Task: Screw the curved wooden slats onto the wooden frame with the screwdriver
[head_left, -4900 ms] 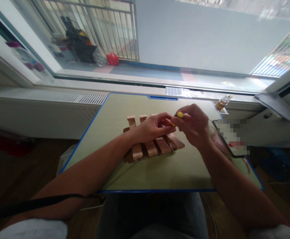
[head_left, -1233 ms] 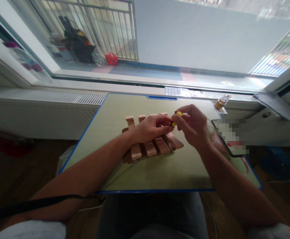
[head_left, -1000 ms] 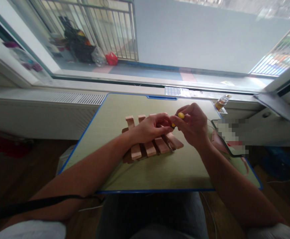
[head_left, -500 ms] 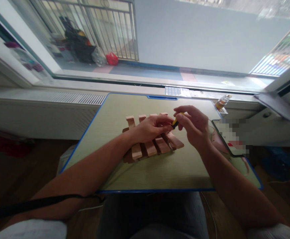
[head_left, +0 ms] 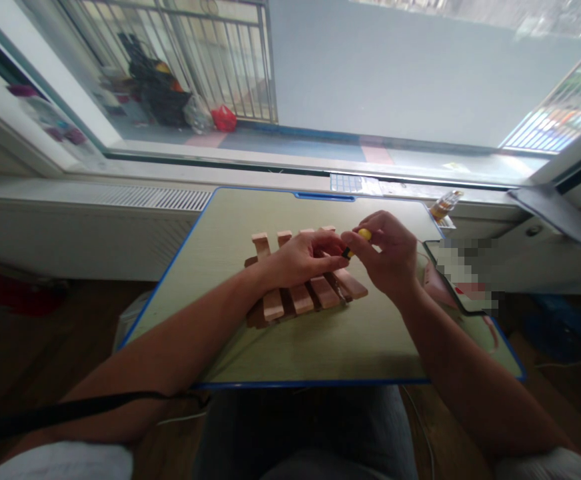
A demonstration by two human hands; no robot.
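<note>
Green table (head_left: 290,347); right hand (head_left: 388,257) grips yellow screwdriver (head_left: 356,241) over wooden rack (head_left: 300,283).

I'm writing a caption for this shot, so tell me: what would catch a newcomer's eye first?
First, the two hands meeting over the middle of the blue-edged table: the right hand pinches a small yellow-handled tool, and the left hand rests on a slatted wooden rack lying flat beneath them. Behind, a wide window fills the upper half of the view, and a small bottle stands at the table's far right corner.
</note>
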